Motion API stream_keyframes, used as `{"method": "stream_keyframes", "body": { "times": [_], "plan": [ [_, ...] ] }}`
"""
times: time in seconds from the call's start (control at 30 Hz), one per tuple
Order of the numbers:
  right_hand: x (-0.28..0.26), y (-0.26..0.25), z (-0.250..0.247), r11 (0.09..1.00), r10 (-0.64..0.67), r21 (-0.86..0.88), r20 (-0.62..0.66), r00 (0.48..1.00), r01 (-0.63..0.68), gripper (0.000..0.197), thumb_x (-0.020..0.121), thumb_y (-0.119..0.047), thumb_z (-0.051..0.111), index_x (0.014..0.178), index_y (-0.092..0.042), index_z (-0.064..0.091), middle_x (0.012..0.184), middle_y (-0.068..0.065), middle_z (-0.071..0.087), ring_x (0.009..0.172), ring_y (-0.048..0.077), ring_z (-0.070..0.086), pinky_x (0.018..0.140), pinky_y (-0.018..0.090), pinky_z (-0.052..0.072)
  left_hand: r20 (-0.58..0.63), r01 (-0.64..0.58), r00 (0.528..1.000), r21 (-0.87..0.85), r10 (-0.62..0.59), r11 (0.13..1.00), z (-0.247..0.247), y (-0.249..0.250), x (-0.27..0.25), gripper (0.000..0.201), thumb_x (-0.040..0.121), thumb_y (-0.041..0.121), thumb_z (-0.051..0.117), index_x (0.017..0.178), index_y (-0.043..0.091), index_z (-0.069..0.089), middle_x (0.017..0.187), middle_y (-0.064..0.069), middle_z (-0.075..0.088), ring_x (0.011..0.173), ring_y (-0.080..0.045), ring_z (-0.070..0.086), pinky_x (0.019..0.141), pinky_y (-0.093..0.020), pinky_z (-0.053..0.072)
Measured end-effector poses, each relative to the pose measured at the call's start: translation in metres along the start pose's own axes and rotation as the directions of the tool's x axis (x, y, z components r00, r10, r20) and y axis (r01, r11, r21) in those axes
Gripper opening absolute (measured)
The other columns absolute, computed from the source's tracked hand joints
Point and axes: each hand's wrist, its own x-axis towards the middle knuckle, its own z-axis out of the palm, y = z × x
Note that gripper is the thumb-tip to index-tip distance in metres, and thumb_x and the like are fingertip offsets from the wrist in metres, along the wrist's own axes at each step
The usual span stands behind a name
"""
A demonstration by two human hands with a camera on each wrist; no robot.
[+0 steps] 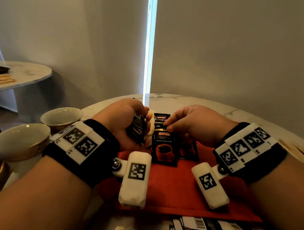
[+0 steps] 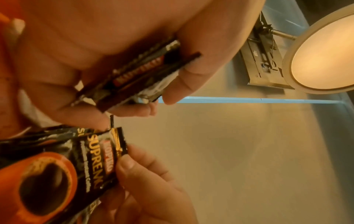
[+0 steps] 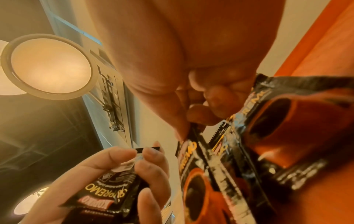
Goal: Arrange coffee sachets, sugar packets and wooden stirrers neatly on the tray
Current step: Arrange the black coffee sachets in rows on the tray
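Sachets (image 1: 164, 148) on tray (image 1: 169, 187); cups (image 1: 42, 127) left; more sachets (image 1: 202, 225) before tray.

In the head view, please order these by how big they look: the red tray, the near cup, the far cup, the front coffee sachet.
1. red tray
2. near cup, though nearness inflates it
3. far cup
4. front coffee sachet

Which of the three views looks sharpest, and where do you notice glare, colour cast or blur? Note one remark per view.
Head view: sharpest; the bright strip between the curtains glares blue-white, and the red tray lies in dim light. Left wrist view: warm orange cast, the ceiling lamp glows, the left hand is blurred. Right wrist view: same cast, and the coffee sachets close to the lens are smeared.
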Motion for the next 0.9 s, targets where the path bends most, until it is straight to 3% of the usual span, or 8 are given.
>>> {"method": "stream_keyframes", "body": {
  "times": [0.2,0.37,0.43,0.5,0.57,0.7,0.8,0.9],
  "plan": [
    [0.0006,-0.0003,0.0034,0.996,0.001,-0.088,-0.017,1.000,-0.002,0.011,0.086,-0.008,0.075,0.087,-0.018,0.079,0.085,0.004,0.077,0.071,0.015,0.070,0.058,0.025,0.053,0.031,0.076,0.996,0.085,-0.079,0.993,-0.0005,-0.0031,0.0019,0.020,0.090,0.012,0.046,0.101,0.022,0.059,0.074,0.000,0.058,0.064,-0.015,0.055,0.074,-0.042,0.051],
    [0.0024,0.0003,0.0058,0.995,-0.005,-0.101,-0.041,0.999,0.001,0.012,0.085,-0.008,0.076,0.084,-0.020,0.079,0.080,0.006,0.077,0.066,0.015,0.067,0.058,0.028,0.056,0.051,0.118,0.991,0.133,-0.126,0.984,0.0010,-0.0070,0.0018,0.021,0.091,0.011,0.047,0.103,0.018,0.063,0.075,-0.004,0.060,0.066,-0.017,0.057,0.080,-0.064,0.053],
    [0.0023,0.0008,0.0063,0.994,-0.007,-0.107,-0.042,0.999,0.002,0.011,0.085,-0.009,0.076,0.084,-0.020,0.079,0.074,0.003,0.075,0.059,0.012,0.064,0.054,0.028,0.053,0.049,0.121,0.990,0.147,-0.129,0.982,0.0024,-0.0089,0.0015,0.021,0.090,0.009,0.047,0.104,0.017,0.062,0.074,-0.005,0.061,0.064,-0.017,0.057,0.077,-0.059,0.054],
    [0.0019,0.0014,0.0064,0.994,-0.006,-0.111,-0.034,0.999,0.002,0.010,0.086,-0.008,0.075,0.087,-0.018,0.078,0.069,0.001,0.072,0.054,0.009,0.061,0.049,0.026,0.049,0.046,0.115,0.991,0.155,-0.123,0.981,0.0034,-0.0103,0.0008,0.023,0.091,0.008,0.046,0.107,0.015,0.060,0.073,-0.006,0.061,0.062,-0.017,0.057,0.070,-0.044,0.057],
    [0.0014,0.0015,0.0062,0.994,-0.004,-0.106,-0.031,1.000,0.001,0.010,0.086,-0.007,0.075,0.090,-0.015,0.078,0.066,0.000,0.070,0.052,0.008,0.060,0.048,0.024,0.048,0.036,0.113,0.992,0.155,-0.120,0.981,0.0033,-0.0108,0.0012,0.023,0.091,0.008,0.045,0.108,0.015,0.059,0.073,-0.007,0.060,0.063,-0.017,0.056,0.070,-0.041,0.056],
    [0.0022,0.0021,0.0070,0.995,0.006,-0.098,-0.030,1.000,-0.008,0.010,0.088,-0.004,0.072,0.092,-0.012,0.077,0.058,-0.002,0.067,0.045,0.004,0.059,0.045,0.021,0.049,0.037,0.120,0.991,0.149,-0.127,0.981,0.0035,-0.0109,0.0013,0.026,0.091,0.009,0.045,0.111,0.016,0.060,0.075,-0.006,0.060,0.065,-0.017,0.056,0.075,-0.047,0.056],
    [0.0024,0.0033,0.0081,0.993,0.003,-0.116,-0.032,0.999,-0.007,0.011,0.087,-0.004,0.073,0.092,-0.013,0.077,0.062,-0.001,0.068,0.046,0.004,0.060,0.046,0.021,0.050,0.038,0.126,0.990,0.157,-0.134,0.980,0.0027,-0.0101,0.0014,0.027,0.091,0.010,0.045,0.112,0.016,0.060,0.077,-0.006,0.059,0.067,-0.018,0.057,0.079,-0.060,0.054],
    [0.0021,0.0035,0.0080,0.993,0.006,-0.118,-0.036,0.999,-0.010,0.011,0.088,-0.004,0.073,0.093,-0.013,0.077,0.062,0.000,0.069,0.048,0.005,0.061,0.047,0.021,0.051,0.037,0.130,0.990,0.153,-0.137,0.980,0.0015,-0.0095,0.0023,0.029,0.090,0.010,0.045,0.114,0.017,0.059,0.077,-0.006,0.059,0.068,-0.019,0.057,0.083,-0.059,0.053]
  ]
}}
